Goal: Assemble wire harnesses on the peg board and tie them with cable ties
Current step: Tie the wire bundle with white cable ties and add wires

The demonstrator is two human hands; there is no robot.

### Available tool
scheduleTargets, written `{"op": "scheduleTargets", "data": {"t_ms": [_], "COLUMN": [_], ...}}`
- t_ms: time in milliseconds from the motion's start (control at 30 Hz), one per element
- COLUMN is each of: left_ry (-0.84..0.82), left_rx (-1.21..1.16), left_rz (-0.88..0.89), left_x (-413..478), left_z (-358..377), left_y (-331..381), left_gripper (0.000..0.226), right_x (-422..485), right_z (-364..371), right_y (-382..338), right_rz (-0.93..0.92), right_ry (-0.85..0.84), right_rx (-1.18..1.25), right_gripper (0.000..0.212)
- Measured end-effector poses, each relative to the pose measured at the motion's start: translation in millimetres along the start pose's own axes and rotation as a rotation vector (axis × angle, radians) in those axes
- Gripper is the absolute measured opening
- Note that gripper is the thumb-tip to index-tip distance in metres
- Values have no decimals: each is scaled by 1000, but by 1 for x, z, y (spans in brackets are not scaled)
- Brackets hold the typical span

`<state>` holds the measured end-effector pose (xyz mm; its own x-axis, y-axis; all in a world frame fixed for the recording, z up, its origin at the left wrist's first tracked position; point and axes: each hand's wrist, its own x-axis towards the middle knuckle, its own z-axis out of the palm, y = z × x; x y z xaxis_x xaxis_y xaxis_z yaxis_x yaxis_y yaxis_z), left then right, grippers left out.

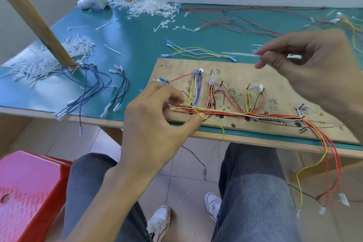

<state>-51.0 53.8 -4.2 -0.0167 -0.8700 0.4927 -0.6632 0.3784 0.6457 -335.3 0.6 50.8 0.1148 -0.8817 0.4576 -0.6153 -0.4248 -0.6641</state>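
Wires (225,113), pinched together by the left hand (155,124), want the tie (239,53) pinched in the right hand (306,61) looped close beside.

Two hands (155,124) (306,65), one peg board (275,72), two white shoes (160,220) (213,202)

The right hand (306,61) and its cable tie (239,53) are blurred; the left hand (157,122) hides the wire bundle's (235,113) end.
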Motion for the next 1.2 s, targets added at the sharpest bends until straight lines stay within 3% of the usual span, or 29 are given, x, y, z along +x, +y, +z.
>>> {"op": "scheduleTargets", "data": {"t_ms": [133, 467, 633, 800, 933, 1000, 1100, 1200], "left_ry": [25, -64, -72, -44, -97, -86, -25, 21], "left_rx": [27, 10, -189, -150, -113, -134, -151, -154], "left_rz": [-19, -174, -276, -217, -210, -232, -261, -284], "left_x": [-10, -17, -12, -4, -2, -3, -4, -6], "left_z": [10, 21, 18, 14, 14, 16, 19, 22], "left_y": [7, 17, 16, 14, 13, 12, 16, 19], "left_gripper": [39, 22, 16, 23, 12, 17, 19, 19], "right_x": [-21, -23, -16, -12, -9, -9, -15, -28], "right_z": [14, 31, 31, 26, 24, 28, 45, 67], "right_y": [-14, -33, -37, -33, -32, -34, -38, -41], "right_rz": [29, 99, 44, 32, 32, 41, 160, 301], "right_ry": [-117, -196, -275, -291, -361, -353, -208, -122], "right_rx": [135, 153, 169, 282, 306, 387, 701, 903], "right_gripper": [21, 28, 40, 48, 50, 49, 48, 34]}}
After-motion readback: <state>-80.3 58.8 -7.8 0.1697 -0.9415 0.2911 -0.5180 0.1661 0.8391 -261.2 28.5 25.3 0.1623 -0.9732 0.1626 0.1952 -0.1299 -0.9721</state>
